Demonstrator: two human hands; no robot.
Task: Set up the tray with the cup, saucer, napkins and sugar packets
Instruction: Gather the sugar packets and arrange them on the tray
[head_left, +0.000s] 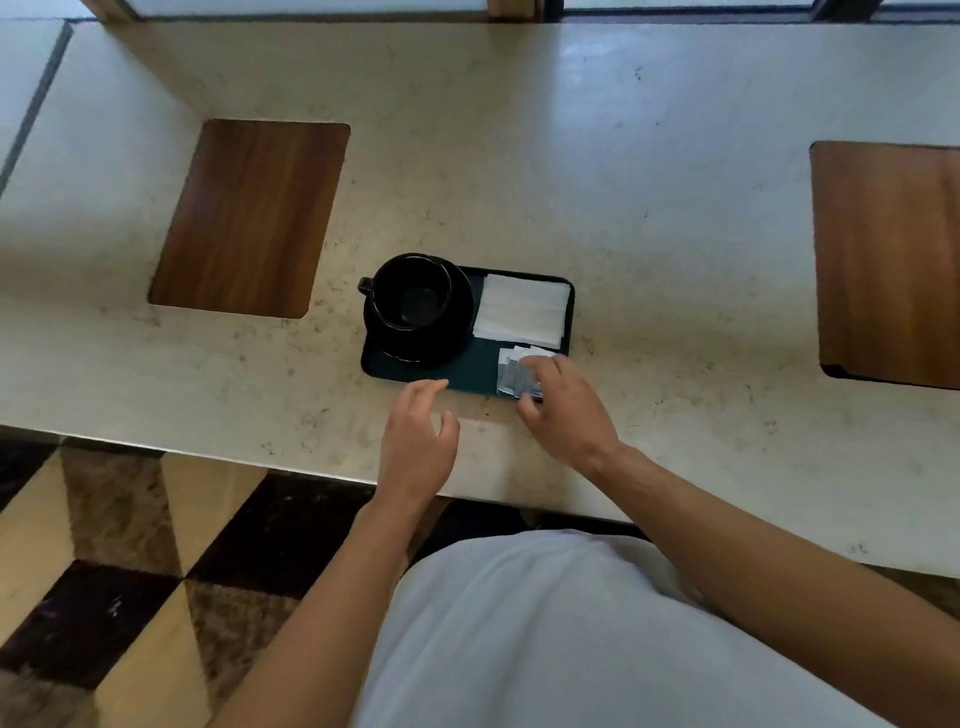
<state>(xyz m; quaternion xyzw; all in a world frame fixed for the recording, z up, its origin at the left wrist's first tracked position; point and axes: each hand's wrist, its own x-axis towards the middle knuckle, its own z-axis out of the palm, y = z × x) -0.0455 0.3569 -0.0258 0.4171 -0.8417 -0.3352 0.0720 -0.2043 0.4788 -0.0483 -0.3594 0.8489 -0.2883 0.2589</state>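
Observation:
A dark rectangular tray (467, 371) lies on the pale counter. On its left side a black cup (410, 291) stands on a black saucer (457, 332), handle pointing left. White napkins (522, 310) lie flat on the tray's far right. Several grey sugar packets (511, 371) are fanned at the near right corner. My right hand (566, 410) rests on the packets, fingers over them and thumb at their near edge. My left hand (418, 436) hovers just in front of the tray's near edge, fingers loosely curved, holding nothing.
The stone counter (649, 234) has a wooden inset panel (249, 218) at the left and another (888, 260) at the right. Its near edge runs just behind my wrists, above a checkered floor (130, 571).

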